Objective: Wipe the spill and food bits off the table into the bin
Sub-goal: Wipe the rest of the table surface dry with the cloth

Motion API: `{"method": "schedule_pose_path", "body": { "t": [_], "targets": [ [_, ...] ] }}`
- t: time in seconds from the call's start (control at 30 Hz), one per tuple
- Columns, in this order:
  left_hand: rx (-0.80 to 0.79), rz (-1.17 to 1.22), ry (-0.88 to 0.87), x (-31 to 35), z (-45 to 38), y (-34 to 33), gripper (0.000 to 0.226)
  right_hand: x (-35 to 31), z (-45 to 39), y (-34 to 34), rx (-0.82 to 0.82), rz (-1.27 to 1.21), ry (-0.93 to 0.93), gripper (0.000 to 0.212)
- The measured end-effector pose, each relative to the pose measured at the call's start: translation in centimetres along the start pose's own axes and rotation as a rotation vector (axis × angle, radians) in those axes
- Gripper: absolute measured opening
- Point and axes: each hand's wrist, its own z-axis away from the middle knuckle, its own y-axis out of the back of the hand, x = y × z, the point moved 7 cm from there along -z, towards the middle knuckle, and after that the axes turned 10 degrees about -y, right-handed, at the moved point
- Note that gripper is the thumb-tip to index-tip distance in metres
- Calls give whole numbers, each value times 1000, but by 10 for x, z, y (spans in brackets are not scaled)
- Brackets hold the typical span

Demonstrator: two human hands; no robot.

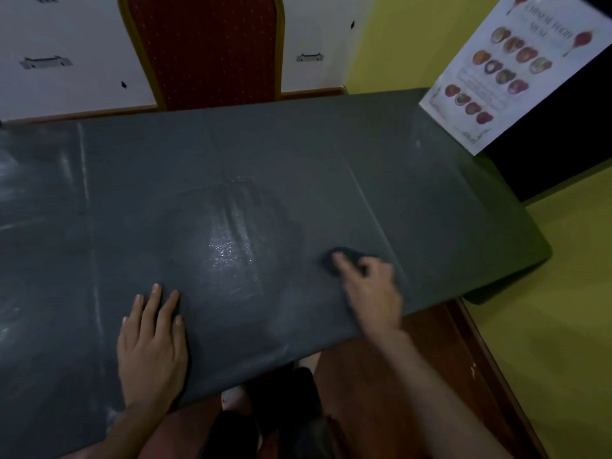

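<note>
Wiping in progress; wet patch remains at table centre.
Right hand presses a dark cloth flat beside the wet smear; left hand lies open, empty, apparently steadying the table. Bin not visible.

A dark matt table shows one glossy wet patch under dim light.

The sheen lies just beyond the flat left hand and beside the right hand, whose fingers press a dark, soft-looking cloth. A chair has dotted red fabric and a glossy frame; the menu looks like smooth printed paper.
</note>
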Motion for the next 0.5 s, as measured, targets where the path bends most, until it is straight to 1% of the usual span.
{"method": "schedule_pose_path", "body": {
  "t": [0.03, 0.1, 0.13, 0.17, 0.2, 0.23, 0.27, 0.3, 0.33, 0.37, 0.4, 0.43, 0.47, 0.5],
  "targets": [
    [-3, 3, 23, 3, -1, 0, 48, 50, -8, 6, -4, -1, -191, 54],
    [12, 1, 99, 11, -5, 4, 45, 117, -24, 19, 60, -35, -486, 43],
    [34, -6, 141, 16, -12, 5, 42, 129, -34, 22, 132, -45, -629, 38],
    [55, -10, 163, 23, -21, 7, 40, 124, -43, 23, 166, -59, -758, 35],
    [61, 1, 148, 33, -33, 5, 40, 103, -54, 19, 160, -93, -785, 33],
    [50, 36, 102, 48, -52, -3, 40, 68, -69, 14, 148, -134, -704, 30],
    [25, 81, 29, 65, -74, -15, 42, 23, -82, 9, 101, -154, -524, 25],
    [-18, 122, -49, 82, -96, -28, 45, -23, -89, 0, 45, -155, -271, 24],
    [-66, 146, -100, 97, -115, -41, 48, -63, -87, -12, 12, -119, 13, 34],
    [-108, 151, -101, 104, -128, -54, 50, -83, -81, -21, -14, -100, 214, 49],
    [-131, 130, -66, 104, -137, -63, 52, -74, -84, -28, -39, -89, 289, 60],
    [-139, 93, -30, 102, -141, -70, 53, -49, -93, -28, -34, -85, 274, 65],
    [-141, 53, -12, 100, -141, -73, 53, -11, -103, -28, -41, -53, 192, 67],
    [-137, 22, -21, 100, -139, -73, 53, 35, -114, -22, -49, -13, 64, 66]
  ]
}}
